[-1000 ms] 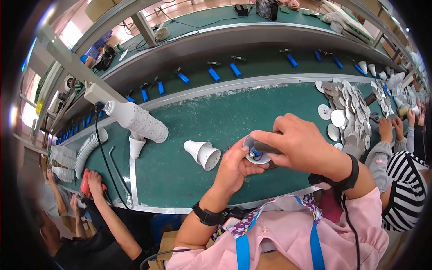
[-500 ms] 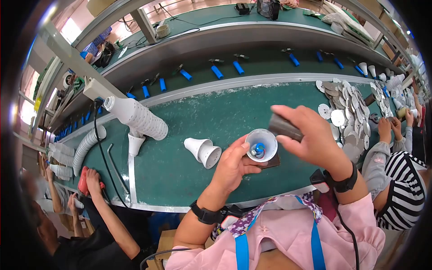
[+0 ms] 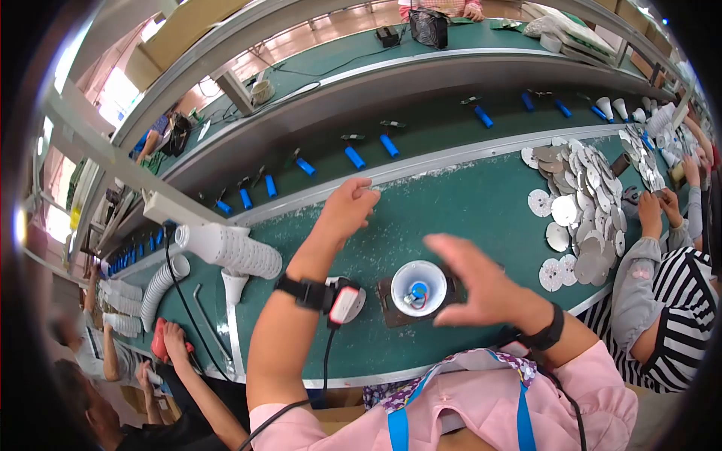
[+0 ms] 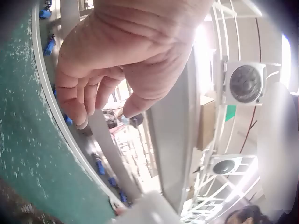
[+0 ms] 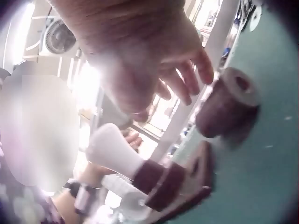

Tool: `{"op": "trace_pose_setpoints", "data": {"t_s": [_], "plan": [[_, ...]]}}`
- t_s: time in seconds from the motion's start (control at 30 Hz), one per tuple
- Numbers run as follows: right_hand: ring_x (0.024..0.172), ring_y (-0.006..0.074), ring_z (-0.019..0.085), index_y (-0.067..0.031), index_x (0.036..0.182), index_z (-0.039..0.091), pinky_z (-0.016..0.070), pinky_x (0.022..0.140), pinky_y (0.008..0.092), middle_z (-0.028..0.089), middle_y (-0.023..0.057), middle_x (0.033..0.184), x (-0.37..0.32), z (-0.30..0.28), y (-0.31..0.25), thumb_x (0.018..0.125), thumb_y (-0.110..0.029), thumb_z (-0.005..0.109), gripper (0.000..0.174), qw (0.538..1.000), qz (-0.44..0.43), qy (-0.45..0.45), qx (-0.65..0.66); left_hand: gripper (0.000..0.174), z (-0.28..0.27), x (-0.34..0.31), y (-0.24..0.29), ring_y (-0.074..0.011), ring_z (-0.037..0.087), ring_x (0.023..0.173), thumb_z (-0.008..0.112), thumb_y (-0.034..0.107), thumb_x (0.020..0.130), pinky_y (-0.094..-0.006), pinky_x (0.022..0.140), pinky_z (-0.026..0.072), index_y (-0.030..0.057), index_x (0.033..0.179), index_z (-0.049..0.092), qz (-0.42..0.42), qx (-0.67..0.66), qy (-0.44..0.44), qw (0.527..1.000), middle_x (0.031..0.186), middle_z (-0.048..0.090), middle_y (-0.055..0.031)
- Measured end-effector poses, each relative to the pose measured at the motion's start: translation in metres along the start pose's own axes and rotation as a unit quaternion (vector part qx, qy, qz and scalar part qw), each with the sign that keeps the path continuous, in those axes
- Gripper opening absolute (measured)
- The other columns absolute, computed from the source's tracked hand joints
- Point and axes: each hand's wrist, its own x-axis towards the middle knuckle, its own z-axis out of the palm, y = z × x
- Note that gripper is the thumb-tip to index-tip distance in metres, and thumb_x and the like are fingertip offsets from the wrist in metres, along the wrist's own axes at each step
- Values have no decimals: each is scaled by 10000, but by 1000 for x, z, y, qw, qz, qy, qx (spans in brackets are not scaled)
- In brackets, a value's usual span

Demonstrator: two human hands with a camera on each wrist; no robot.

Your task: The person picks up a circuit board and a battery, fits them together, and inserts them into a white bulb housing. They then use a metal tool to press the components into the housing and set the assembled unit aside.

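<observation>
A white cone-shaped lamp housing [image 3: 432,275] stands mouth up in a brown holder [image 3: 388,299], with a blue part and thin wires inside. Beside its rim is my right hand [image 3: 485,289], fingers spread and holding nothing. In the right wrist view, a thick brown cylinder [image 5: 229,102] with a hole in its end stands on the table near that hand. My left hand [image 3: 350,210] is stretched toward the back edge, its fingers loosely bent and empty. Blue cylinders [image 3: 354,157] with small boards lie in a row beyond it. My left wrist partly hides a white cone [image 3: 359,307].
Nested white perforated housings [image 3: 233,249] lie at the left, near a black cable and a bent metal rod [image 3: 208,316]. A heap of round metal discs [image 3: 583,210] covers the right side. Other people work at both ends of the bench [image 3: 301,346].
My left hand has let go of the housing and moved toward the back left. The housing now stands in the holder. My right hand has released the brown cylinder.
</observation>
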Motion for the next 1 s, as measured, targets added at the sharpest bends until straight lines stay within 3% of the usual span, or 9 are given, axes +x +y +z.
{"op": "trace_pose_setpoints", "data": {"t_s": [0.1,0.2,0.3,0.53,0.6,0.73,0.83,0.9,1.0], "plan": [[1025,338,492,-17,1239,385,406,870,384,489,187,1117,8,12,0,622,-291,745,766,998,-37,-56,5,482,10,60,-9,-311,573,911,558,267,779,-389,749,465,90,1214,451,141,290,69,944,1022,578,-164],[974,290,519,-25,1210,430,428,833,347,493,191,1094,6,-5,19,620,-215,731,689,990,26,134,43,507,21,106,-4,-378,525,1000,533,284,774,-439,829,427,137,1248,428,90,369,37,924,1064,556,-214],[741,159,575,6,1205,434,480,647,260,567,113,945,1,-32,51,810,-259,590,501,873,327,200,302,543,38,140,-3,-350,522,1023,522,314,784,-428,834,428,138,1281,392,78,412,43,907,1072,551,-220],[746,175,569,40,1196,433,483,636,276,568,119,932,-43,-68,106,842,-345,555,537,789,414,288,350,236,78,169,-5,-393,539,899,537,160,775,-450,763,447,60,977,469,85,417,183,886,937,544,-200],[853,236,546,38,1177,441,453,752,349,549,163,974,-52,-70,115,804,-337,599,552,898,365,225,-103,240,77,169,-6,-391,539,905,544,151,762,-440,767,450,48,962,462,91,420,201,880,933,541,-201],[926,266,513,36,1162,441,401,832,385,523,201,1005,-42,-76,84,777,-297,623,540,818,210,237,-480,255,62,142,9,-307,558,738,576,103,670,-379,650,444,35,895,476,182,319,161,916,761,548,-154],[825,175,553,19,1115,427,452,723,301,574,140,899,-29,-63,57,836,-267,569,425,919,331,194,91,205,56,81,35,-265,515,670,571,30,636,-332,613,431,22,818,475,304,274,134,903,744,519,-122],[801,150,570,-3,1095,434,469,696,271,593,96,856,-12,-50,41,881,-289,507,364,893,329,167,256,188,57,31,46,-262,510,678,562,-8,630,-325,605,428,31,793,478,437,244,126,856,776,517,-119],[822,161,580,-15,1099,443,476,720,278,595,85,872,3,-24,22,903,-304,464,350,752,378,131,524,192,58,-45,42,-269,530,730,580,-33,616,-326,598,442,45,774,502,507,267,92,815,814,523,-115]]}}
